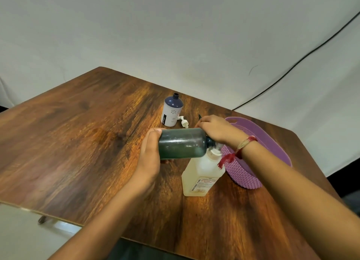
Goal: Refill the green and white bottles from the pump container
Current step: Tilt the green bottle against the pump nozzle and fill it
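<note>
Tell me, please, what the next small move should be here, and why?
Probably press the pump down with the right hand: the left hand holds the green bottle on its side, neck by the white head of the pump container, and the right hand lies just above it.

Centre frame, a tipped bottle (182, 143) lies sideways between the left hand (149, 154) and right hand (214, 129), neck above the pump container (200, 175) on the table (78, 143). A basket (272, 136) sits at the container's right; behind, an upright bottle (172, 111) stands beside a loose pump (184, 122).
</note>
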